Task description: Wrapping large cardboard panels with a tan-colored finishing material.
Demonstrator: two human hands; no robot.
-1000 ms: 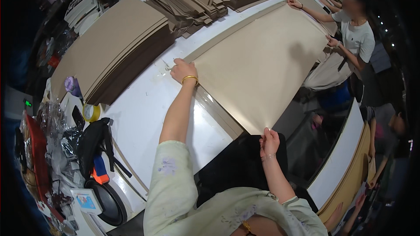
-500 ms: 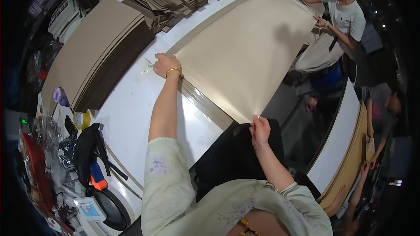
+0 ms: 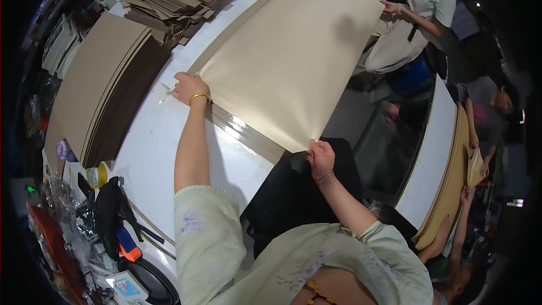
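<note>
A large, glossy beige sheet (image 3: 288, 51) is stretched over the worktable, its near right part hanging out past the table edge. At its near left corner my left hand (image 3: 191, 88) is closed on the edge, low over the white tabletop. My right hand (image 3: 320, 157) pinches the near right corner between thumb and fingers, and creases fan out from there. Under the sheet lies a flat board (image 3: 245, 130) with clear, shiny tape along its near edge. A co-worker's hand (image 3: 389, 7) grips the far right corner; their other hand is at the far edge.
Stacked brown boards (image 3: 101, 79) stand left on the white table (image 3: 149, 152), with cardboard strips (image 3: 175, 0) behind. Nearer are a yellow tape roll (image 3: 97, 176), a black tool (image 3: 110, 206) and plastic wrap. A black seat (image 3: 305, 186) stands by the table; another table (image 3: 432, 135) is right.
My view has shifted slightly, so the table and stacks sit a little differently in it. Both my hands keep their hold on the sheet's near corners.
</note>
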